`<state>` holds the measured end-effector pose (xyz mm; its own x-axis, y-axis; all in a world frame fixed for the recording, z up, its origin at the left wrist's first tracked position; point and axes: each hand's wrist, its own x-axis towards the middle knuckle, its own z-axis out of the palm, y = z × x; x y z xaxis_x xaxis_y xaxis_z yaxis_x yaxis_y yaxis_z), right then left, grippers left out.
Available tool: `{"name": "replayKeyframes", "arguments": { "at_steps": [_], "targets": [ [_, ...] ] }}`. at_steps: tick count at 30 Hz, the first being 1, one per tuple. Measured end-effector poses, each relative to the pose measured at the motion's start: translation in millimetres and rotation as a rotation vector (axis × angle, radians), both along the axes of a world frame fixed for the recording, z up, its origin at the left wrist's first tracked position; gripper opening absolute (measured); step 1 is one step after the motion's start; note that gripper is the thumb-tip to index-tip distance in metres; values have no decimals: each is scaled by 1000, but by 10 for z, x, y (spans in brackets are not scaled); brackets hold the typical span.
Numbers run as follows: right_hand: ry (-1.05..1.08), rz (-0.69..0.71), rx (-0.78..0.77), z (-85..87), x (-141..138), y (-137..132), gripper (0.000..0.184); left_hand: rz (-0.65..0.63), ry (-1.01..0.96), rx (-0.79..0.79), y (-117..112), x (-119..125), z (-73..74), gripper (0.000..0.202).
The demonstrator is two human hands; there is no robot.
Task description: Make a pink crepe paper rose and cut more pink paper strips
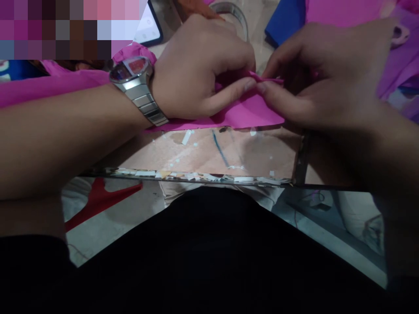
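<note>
A piece of bright pink fabric [252,109] lies over the table's near part, its upper edge raised and folded between my two hands. My left hand [203,65], with a silver watch [140,87] on its wrist, pinches that edge between thumb and curled fingers. Close beside it, my right hand [327,74] grips the same edge, its thumb tip almost meeting the left one. The right fingertips are partly in shadow behind the cloth.
The worn wooden table [203,152] has paper scraps along its front edge. Behind my hands are a phone [152,26], a grey ring-shaped object [240,15] and blue fabric [284,22]. More pink cloth [343,11] lies at the back right. Red fabric [101,203] is below the table.
</note>
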<state>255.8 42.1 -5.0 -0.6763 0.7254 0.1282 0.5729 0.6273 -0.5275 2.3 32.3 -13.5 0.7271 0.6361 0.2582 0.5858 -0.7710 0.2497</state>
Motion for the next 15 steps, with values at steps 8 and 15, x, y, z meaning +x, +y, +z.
{"name": "replayKeyframes", "arguments": {
  "at_steps": [8, 15],
  "targets": [
    [-43, 47, 96, -23, -17, -4, 24, -39, -37, 0, -14, -4, -10, 61],
    [-133, 20, 73, 35, -53, -23, 24, -14, -14, -1, -8, -10, -4, 67]
  ]
}}
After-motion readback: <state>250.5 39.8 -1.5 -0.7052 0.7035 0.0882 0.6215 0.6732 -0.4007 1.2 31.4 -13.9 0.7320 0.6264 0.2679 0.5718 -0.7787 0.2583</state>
